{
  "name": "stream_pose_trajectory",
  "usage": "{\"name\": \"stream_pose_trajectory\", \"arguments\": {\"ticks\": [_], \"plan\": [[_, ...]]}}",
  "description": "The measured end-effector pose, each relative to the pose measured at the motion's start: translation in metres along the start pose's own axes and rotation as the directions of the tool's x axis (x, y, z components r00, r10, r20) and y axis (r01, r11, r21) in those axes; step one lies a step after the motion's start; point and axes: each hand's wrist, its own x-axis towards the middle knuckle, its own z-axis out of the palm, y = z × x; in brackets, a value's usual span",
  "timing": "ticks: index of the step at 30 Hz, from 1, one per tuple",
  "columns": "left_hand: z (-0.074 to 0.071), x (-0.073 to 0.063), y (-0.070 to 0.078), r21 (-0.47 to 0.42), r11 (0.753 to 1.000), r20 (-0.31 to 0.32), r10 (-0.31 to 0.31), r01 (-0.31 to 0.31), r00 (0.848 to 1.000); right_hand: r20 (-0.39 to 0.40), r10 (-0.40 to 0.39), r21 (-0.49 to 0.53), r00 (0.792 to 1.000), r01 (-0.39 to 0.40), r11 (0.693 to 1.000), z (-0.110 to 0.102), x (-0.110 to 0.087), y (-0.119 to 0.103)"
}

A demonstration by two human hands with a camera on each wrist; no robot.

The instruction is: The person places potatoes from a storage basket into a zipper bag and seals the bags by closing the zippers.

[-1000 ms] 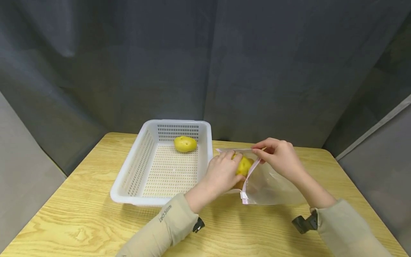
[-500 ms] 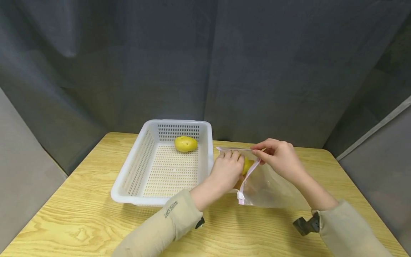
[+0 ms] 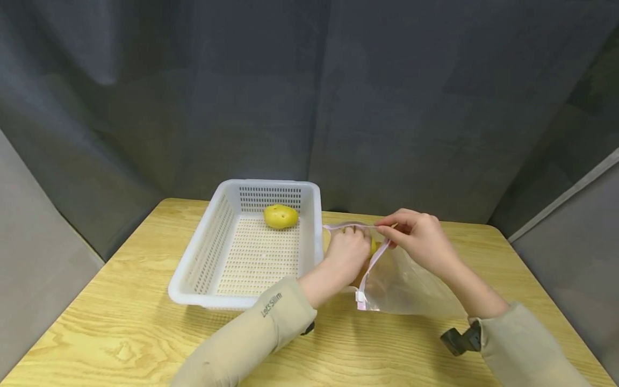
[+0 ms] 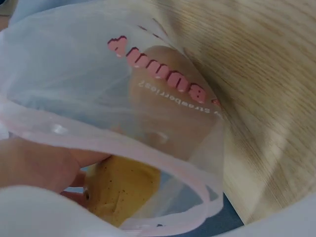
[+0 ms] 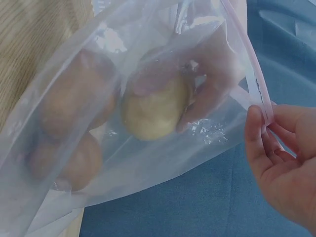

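Observation:
A clear zip bag with a pink-edged mouth lies on the table, its opening toward the basket. My left hand reaches in through that mouth and grips a yellow potato, mostly covered by the hand in the head view. Through the plastic in the right wrist view, the left fingers show against this potato. Deeper in the bag rest more brownish potatoes, blurred by the film. At the upper rim my right hand pinches the bag's edge between thumb and fingers, keeping the mouth apart.
To the left stands a white perforated basket, with one yellow potato near its back right corner. Its right wall is close beside the bag's mouth. A dark curtain hangs behind the wooden table.
My left hand has pushed rightward, deeper into the bag with the potato, which is now mostly hidden. The bag's zip end has shifted slightly left. The right hand stays pinching the rim.

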Motion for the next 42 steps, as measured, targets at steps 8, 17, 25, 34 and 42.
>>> {"name": "stream_pose_trajectory", "arguments": {"ticks": [8,17,25,34,42], "plan": [[0.006,0.005,0.003,0.016,1.0,0.07,0.018,-0.019,0.997,-0.01,-0.015,0.007,1.0,0.015,1.0,0.001,0.0,-0.001],[0.008,0.0,0.004,-0.055,0.993,0.107,0.106,-0.101,0.989,0.025,0.035,-0.004,0.999,-0.035,0.999,0.003,0.001,0.003],[0.005,-0.008,-0.004,-0.208,0.943,0.112,0.286,-0.259,0.952,0.015,0.049,-0.004,0.999,-0.048,0.999,0.006,0.002,0.006],[-0.007,-0.014,-0.019,-0.301,0.911,0.155,0.338,-0.282,0.928,0.009,0.049,-0.001,0.999,-0.049,0.999,0.008,0.004,0.006],[-0.012,-0.019,-0.033,-0.372,0.89,0.082,0.314,-0.263,0.946,0.008,0.062,-0.021,0.998,-0.062,0.998,0.009,0.006,0.007]]}}
